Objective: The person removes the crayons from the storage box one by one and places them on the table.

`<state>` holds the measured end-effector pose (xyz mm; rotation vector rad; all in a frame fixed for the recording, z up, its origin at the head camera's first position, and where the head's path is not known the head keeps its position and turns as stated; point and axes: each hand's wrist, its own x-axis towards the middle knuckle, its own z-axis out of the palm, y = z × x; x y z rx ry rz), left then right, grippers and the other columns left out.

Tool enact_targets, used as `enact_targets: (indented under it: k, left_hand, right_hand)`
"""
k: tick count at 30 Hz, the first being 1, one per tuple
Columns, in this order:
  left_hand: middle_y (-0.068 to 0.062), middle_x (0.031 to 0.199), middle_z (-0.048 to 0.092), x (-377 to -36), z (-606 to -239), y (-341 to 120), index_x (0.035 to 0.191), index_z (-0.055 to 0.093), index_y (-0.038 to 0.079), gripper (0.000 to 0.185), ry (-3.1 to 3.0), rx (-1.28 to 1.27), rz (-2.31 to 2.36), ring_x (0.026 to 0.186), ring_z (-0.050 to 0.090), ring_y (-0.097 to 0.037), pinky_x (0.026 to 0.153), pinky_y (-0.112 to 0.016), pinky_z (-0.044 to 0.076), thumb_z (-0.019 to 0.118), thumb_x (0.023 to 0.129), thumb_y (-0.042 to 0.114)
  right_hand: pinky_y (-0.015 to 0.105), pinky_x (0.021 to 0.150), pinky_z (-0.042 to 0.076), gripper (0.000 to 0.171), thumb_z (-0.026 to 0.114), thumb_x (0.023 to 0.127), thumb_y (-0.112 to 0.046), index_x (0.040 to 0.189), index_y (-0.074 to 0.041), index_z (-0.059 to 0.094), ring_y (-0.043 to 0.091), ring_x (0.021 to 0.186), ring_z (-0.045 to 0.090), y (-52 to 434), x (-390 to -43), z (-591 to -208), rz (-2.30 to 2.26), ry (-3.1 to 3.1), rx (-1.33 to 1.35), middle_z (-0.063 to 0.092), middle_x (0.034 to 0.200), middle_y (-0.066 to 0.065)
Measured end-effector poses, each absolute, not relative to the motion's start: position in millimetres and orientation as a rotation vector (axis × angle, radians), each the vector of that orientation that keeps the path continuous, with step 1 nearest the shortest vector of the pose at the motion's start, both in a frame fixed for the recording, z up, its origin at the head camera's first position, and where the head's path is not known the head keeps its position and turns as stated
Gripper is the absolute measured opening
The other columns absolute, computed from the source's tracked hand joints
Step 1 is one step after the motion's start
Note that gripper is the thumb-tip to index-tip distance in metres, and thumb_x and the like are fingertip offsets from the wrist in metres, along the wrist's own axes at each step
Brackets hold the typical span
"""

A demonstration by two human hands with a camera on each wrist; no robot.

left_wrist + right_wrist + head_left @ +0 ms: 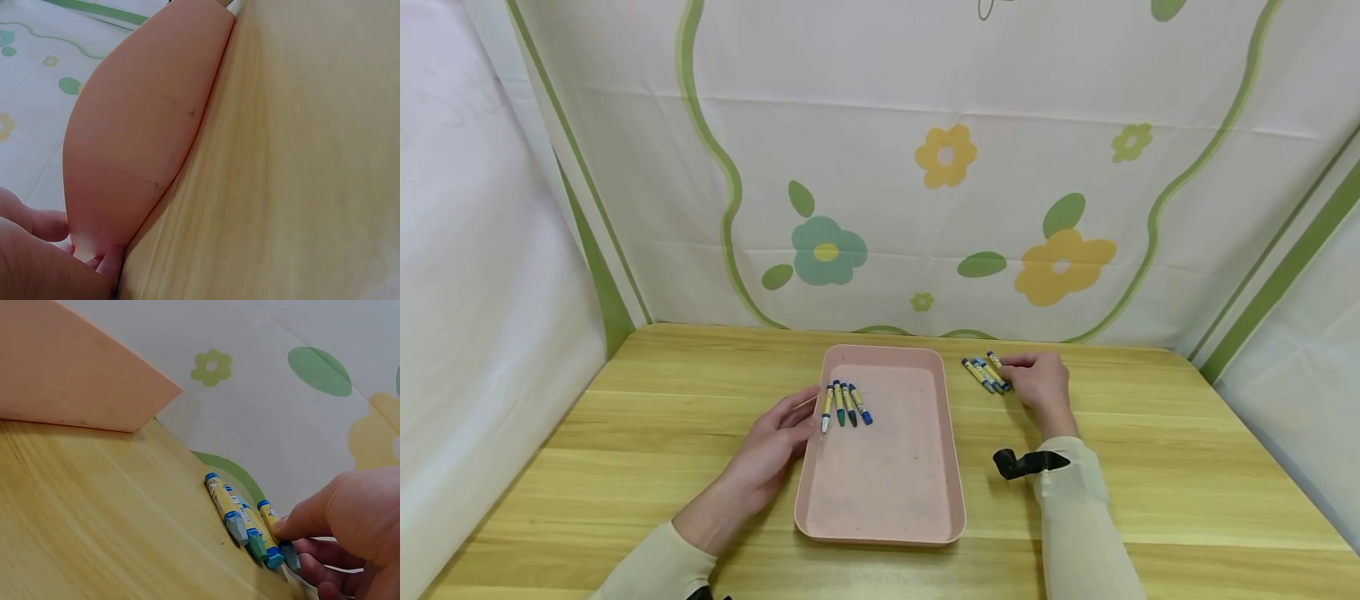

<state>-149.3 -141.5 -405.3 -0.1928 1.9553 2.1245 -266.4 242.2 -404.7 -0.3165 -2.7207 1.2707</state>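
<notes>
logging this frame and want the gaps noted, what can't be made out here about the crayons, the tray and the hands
- Crayons on the table: exact count unclear; the right hand covers some in the head view and right wrist view.
- Crayon labels: too small in every view.
- Crayons in the tray: hidden in the left wrist view by the pink tray wall.
- Left hand: cut off by the frame edge in the left wrist view; its grip on the tray rim is unclear.

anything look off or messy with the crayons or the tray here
Nothing stands out. Four crayons lie side by side in the pink tray; the others sit in a tidy group on the table by the right hand. Nothing spilled or broken.
</notes>
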Motion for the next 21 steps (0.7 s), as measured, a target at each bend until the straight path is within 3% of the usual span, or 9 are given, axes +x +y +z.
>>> enact_targets:
  k: [10, 21]
  left_hand:
    - [-0.012, 0.170, 0.040, -149.9, -405.0, -142.1, 0.163, 0.041, 0.017, 0.055, 1.958, -0.187, 2.117, 0.156, 0.041, -0.032, 0.124, -0.047, 0.041, 0.053, 0.109, 0.011]
    - [-0.012, 0.171, 0.039, -149.8, -404.9, -141.9, 0.163, 0.040, 0.016, 0.056, 1.953, -0.187, 2.122, 0.157, 0.040, -0.032, 0.125, -0.049, 0.039, 0.054, 0.109, 0.011]
  right_hand:
    - [0.054, 0.113, 0.048, 0.027, 0.072, 0.099, -0.023, 0.119, -0.006, 0.081, 0.044, 0.135, 0.059, 243.2, -267.2, -407.6, 1.251, -2.760, -0.325, 0.073, 0.133, 0.022]
    - [0.054, 0.115, 0.046, 0.029, 0.072, 0.099, -0.024, 0.119, -0.007, 0.081, 0.042, 0.136, 0.058, 243.5, -268.4, -408.3, 1.248, -2.775, -0.324, 0.072, 0.135, 0.021]
